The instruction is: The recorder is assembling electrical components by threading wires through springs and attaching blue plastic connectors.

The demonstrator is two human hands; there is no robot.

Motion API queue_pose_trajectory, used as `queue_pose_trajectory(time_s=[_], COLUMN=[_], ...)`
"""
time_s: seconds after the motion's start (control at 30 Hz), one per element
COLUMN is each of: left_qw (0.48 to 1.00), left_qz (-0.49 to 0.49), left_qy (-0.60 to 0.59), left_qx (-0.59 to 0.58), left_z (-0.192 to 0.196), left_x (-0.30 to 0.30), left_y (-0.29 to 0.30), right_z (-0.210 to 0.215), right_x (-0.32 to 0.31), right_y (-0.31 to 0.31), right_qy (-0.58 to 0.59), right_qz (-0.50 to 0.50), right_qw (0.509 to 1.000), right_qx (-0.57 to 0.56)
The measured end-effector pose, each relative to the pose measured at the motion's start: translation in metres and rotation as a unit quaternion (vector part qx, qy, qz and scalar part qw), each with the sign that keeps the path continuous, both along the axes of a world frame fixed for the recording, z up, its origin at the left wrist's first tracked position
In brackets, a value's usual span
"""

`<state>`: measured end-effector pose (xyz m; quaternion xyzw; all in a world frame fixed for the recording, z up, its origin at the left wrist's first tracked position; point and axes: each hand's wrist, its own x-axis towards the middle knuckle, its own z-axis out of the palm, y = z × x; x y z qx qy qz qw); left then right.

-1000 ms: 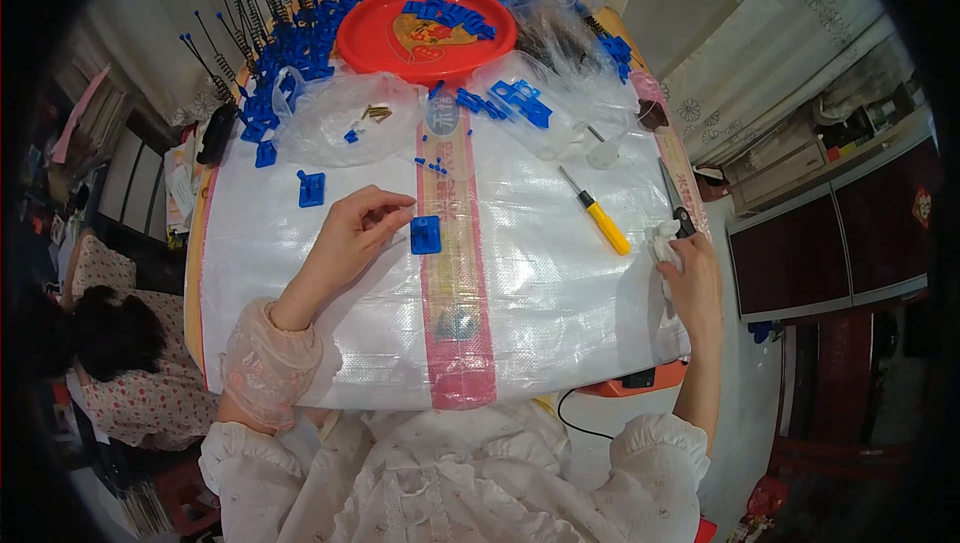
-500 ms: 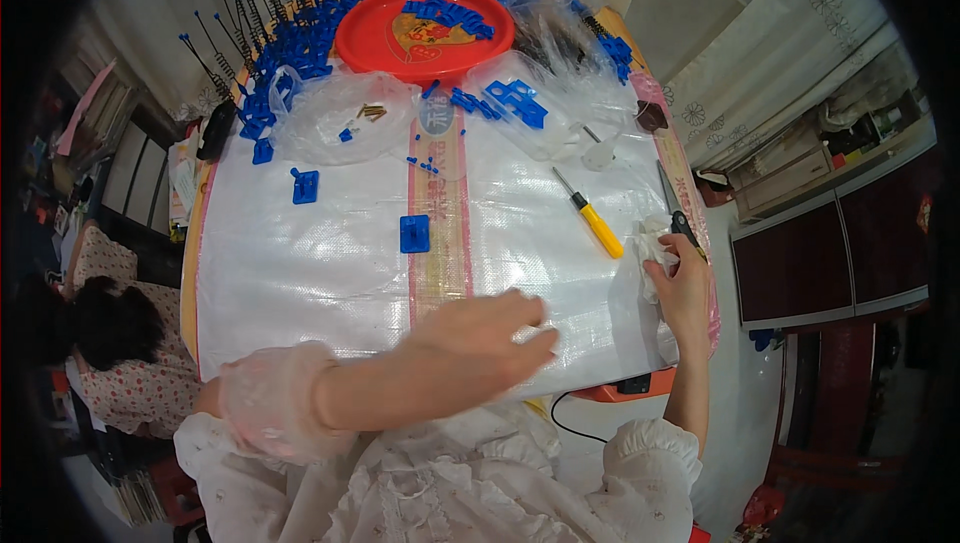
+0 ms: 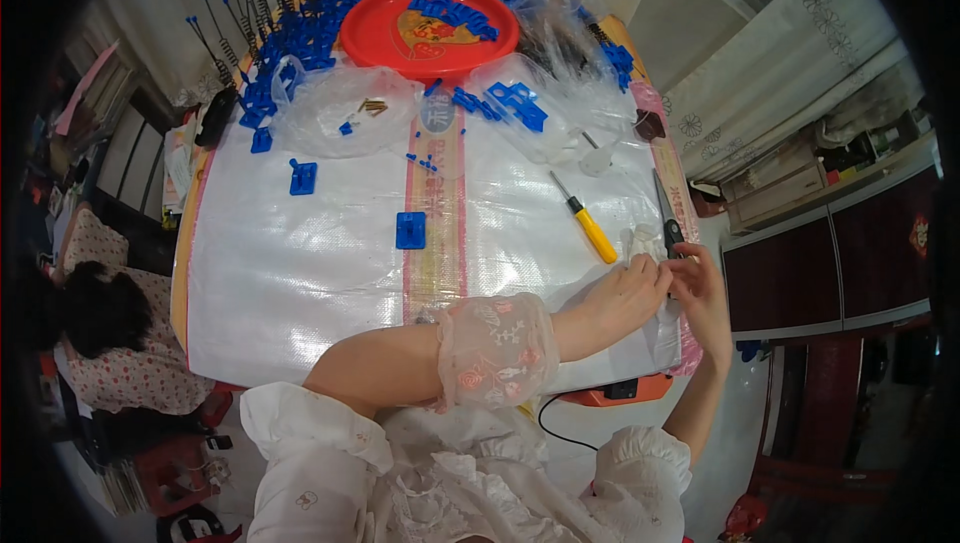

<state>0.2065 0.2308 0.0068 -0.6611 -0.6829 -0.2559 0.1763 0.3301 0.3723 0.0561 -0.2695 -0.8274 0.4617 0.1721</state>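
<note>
Both hands meet at the right side of the white-covered table. My left hand (image 3: 628, 295) reaches across with its fingertips pinched against those of my right hand (image 3: 703, 293). Whatever lies between the fingertips is too small and hidden to make out. Just beyond them is a crumpled white tissue-like wad (image 3: 643, 239). Scissors with black handles (image 3: 672, 233) lie close by, partly covered by the fingers. A screwdriver with a yellow handle (image 3: 597, 238) rests left of the hands. Two blue plastic square pieces, one nearer the middle (image 3: 411, 231) and one farther left (image 3: 303, 179), lie on the cover.
At the back stands a red tray (image 3: 430, 68) with blue parts. Clear plastic bags (image 3: 335, 133) hold small brass and blue pieces. Blue bases with black springs (image 3: 290, 43) crowd the back left. An orange box (image 3: 630, 392) is below the near edge. Another person (image 3: 115, 343) is at left.
My left hand has swung right across the table to meet my right hand. The right hand has moved slightly off the white wad, toward me. The view has shifted a little.
</note>
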Motion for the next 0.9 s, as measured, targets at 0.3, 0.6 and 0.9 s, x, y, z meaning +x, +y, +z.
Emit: queue_pose_trajectory(time_s=[0.3,0.6,0.9], left_qw=[1.0,0.998,0.973], left_qz=[-0.016,-0.051,-0.065], left_qy=[0.014,-0.022,-0.216], left_qx=[-0.017,-0.029,-0.044], left_z=[0.002,-0.004,-0.001], left_x=[-0.005,-0.008,-0.017], left_y=[0.008,0.014,0.031], right_z=[-0.01,0.003,-0.009], right_x=[0.02,0.025,0.004], right_y=[0.015,0.056,0.036], right_qy=[-0.172,-0.158,-0.139], right_qz=[-0.12,-0.095,-0.075], right_qw=[0.949,0.975,0.976], right_qx=[0.236,0.123,0.147])
